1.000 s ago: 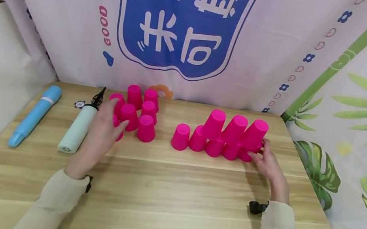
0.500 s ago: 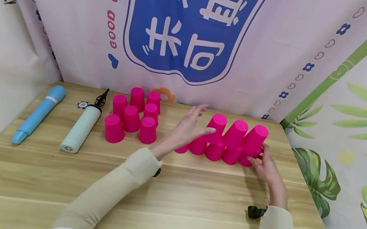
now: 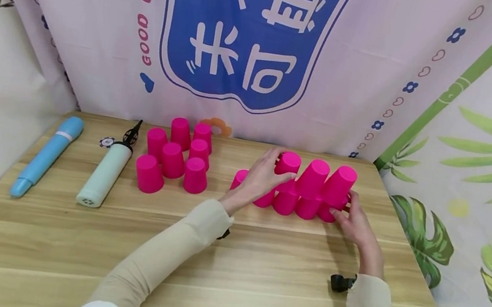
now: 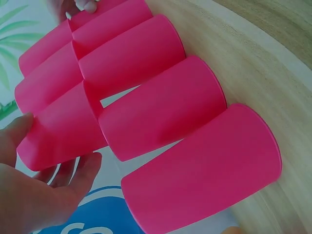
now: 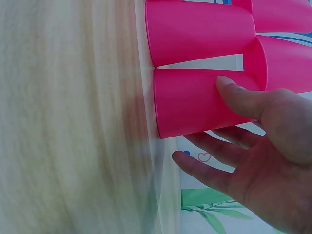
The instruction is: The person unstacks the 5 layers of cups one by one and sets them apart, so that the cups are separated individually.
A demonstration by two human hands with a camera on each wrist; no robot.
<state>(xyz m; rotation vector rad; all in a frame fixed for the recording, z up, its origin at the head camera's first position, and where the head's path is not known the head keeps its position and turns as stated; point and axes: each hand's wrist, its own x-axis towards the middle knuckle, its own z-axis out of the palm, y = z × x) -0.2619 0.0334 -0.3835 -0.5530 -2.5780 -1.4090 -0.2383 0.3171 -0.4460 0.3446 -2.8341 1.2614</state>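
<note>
Upside-down pink plastic cups stand in two tiers on the right of the table in the head view. My left hand holds the leftmost upper cup, thumb on the near side and fingers round the far side. This cup straddles two lower ones in the left wrist view. At the right end, my right hand holds the end lower cup; the right wrist view has the thumb against this cup and fingers behind it. My left hand partly hides the leftmost lower cup.
Several more upside-down pink cups stand apart at the back left. Beside them lie a pale green hand pump with a black nozzle and a blue pump. A printed cloth hangs behind the wooden table.
My left hand has left the loose cups on the left, crossed to the right and taken hold of the leftmost upper cup. My right hand has stayed at the end cup.
</note>
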